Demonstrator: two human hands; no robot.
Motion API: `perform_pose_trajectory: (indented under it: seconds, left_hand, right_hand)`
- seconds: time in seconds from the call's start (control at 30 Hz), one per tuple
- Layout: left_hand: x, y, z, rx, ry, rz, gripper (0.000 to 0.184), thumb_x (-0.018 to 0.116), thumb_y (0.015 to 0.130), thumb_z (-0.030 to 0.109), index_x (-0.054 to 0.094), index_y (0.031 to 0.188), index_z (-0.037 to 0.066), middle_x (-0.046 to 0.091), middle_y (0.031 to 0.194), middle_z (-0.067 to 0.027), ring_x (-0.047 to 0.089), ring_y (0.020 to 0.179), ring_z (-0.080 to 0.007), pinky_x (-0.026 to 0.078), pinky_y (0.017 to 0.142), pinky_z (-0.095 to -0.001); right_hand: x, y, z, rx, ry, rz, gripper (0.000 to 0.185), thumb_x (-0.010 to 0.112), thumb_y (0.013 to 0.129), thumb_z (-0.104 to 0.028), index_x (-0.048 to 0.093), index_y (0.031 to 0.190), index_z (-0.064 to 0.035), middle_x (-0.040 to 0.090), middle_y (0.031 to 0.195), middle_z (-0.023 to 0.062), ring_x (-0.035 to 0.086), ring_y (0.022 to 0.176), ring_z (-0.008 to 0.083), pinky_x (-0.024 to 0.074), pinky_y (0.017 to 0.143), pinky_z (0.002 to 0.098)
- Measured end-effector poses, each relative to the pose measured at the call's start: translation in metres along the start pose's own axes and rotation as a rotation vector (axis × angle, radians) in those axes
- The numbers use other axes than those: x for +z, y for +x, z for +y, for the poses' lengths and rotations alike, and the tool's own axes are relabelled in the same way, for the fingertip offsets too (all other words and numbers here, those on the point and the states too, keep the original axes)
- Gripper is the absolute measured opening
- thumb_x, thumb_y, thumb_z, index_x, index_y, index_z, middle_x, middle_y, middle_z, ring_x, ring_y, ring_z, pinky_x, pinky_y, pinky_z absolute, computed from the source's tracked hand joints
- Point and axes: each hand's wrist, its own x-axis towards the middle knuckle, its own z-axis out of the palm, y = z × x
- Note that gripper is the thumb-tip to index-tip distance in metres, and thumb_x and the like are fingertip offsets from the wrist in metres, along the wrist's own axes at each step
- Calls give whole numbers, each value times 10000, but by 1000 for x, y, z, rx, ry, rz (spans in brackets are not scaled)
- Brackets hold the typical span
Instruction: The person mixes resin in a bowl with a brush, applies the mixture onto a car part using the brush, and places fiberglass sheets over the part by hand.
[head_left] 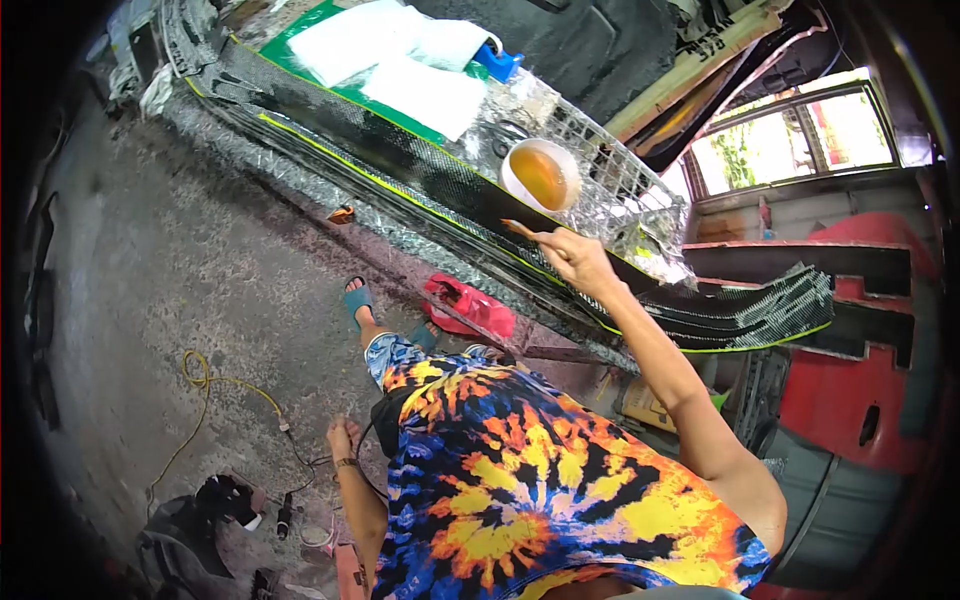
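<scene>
My right hand (pixel 580 262) is closed around a small brush (pixel 516 228), its tip at the long strip of black woven cloth (pixel 400 150), which looks like carbon fibre with yellow-green edging. The strip lies along a long narrow mould or part, and parts of it look wet and shiny. Just beyond the brush stands a white tub (pixel 541 176) with amber liquid in it. Low at my other side hangs my left hand (pixel 343 437), fingers curled, near a dark cord; nothing shows in it.
White sheets (pixel 425 60) lie on a green mat (pixel 300 30) at the back of the bench, beside a blue tool (pixel 500 65). A wire grid (pixel 610 140) is right of the tub. Below are a red bag (pixel 470 306) and a yellow cord (pixel 205 380) on the floor.
</scene>
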Motion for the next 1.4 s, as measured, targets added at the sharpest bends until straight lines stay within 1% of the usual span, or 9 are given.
perform_pose_trajectory:
  seconds: [0.07,0.13,0.2,0.3,0.53,0.6,0.77,1.1,1.4]
  left_hand:
    - [-21,14,-43,35,15,4,292,602,886,346,565,942,62,621,782,-87,624,635,-173,509,510,-288]
    - [-39,12,-57,74,37,2,284,597,891,335,565,924,55,622,749,-96,623,600,-178,507,486,-290]
    - [-43,-8,-59,-65,34,11,262,588,900,305,561,882,45,616,676,-100,602,514,-178,497,432,-299]
    - [-36,-34,-49,-111,-48,132,244,576,908,279,552,838,47,598,626,-81,567,444,-163,473,390,-305]
    - [-30,-35,-9,-34,-55,63,213,578,910,268,537,829,75,555,609,-33,525,446,-125,416,379,-246]
    - [-25,-31,6,44,-114,48,198,576,914,254,524,822,87,552,620,-25,526,473,-116,396,383,-229]
    - [-16,-33,41,18,-60,33,202,574,922,280,526,868,92,573,709,-36,564,561,-105,432,438,-224]
    - [-19,-23,41,-50,50,57,228,591,907,334,554,947,112,604,784,-28,618,648,-123,477,520,-240]
    - [-21,-21,45,-38,56,43,195,569,926,287,545,927,94,599,743,-33,602,601,-129,462,463,-245]
  right_hand:
    - [29,16,3,-127,-49,20,203,596,882,-147,611,1083,-116,557,797,84,606,688,273,494,590,370]
    - [47,27,0,-176,-43,-1,248,566,904,-187,572,1147,-136,542,849,77,603,726,276,488,585,387]
    - [61,38,3,-176,-40,-10,260,538,917,-199,554,1169,-138,537,882,81,602,735,283,489,586,394]
    - [65,40,8,-161,-92,-75,266,518,924,-210,545,1177,-131,537,904,85,604,742,293,493,586,398]
    - [49,-3,26,-44,-144,-159,255,501,940,-227,547,1166,-118,562,924,91,617,782,302,503,608,409]
    - [42,-16,28,-16,-151,-174,249,502,942,-228,549,1157,-112,569,921,100,620,790,305,506,620,409]
    - [21,-45,32,44,-187,-203,230,507,937,-213,553,1135,-104,564,910,107,612,793,307,505,640,403]
    - [19,-70,37,47,-221,-165,235,547,909,-145,546,1134,-75,544,857,124,599,757,315,495,621,401]
    - [18,-76,39,51,-248,-178,264,534,911,-181,525,1156,-84,544,864,104,596,758,294,511,617,383]
